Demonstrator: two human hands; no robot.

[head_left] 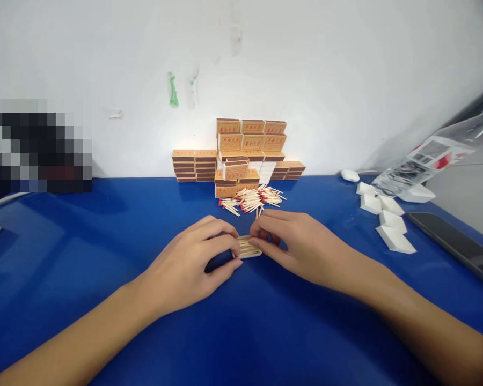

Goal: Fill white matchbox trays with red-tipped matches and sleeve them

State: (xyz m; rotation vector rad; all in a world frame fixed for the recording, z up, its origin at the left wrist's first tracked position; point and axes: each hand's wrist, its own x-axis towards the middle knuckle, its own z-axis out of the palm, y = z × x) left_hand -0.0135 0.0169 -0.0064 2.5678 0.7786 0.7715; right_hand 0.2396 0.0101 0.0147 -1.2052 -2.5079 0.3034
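A small white matchbox tray (248, 254) with matches (247, 246) lying in it rests on the blue table between my hands. My left hand (201, 260) grips the tray's left end, thumb at the near side and fingers at the far side. At the tray's right end is my right hand (292, 241), its thumb and fingers closed over the matches; whatever they pinch is hidden. Just beyond the hands lies a loose pile of red-tipped matches (251, 199). Behind that pile stand stacked matchboxes (253, 143), orange with brown sides.
Lower matchbox stacks (195, 166) stand against the white wall. On the right of the blue table (145, 214) are folded white pieces (392, 221), a white earbud case (350, 175), a clear bottle (430, 153) and a dark phone (456, 244). A pixelated area covers the far left.
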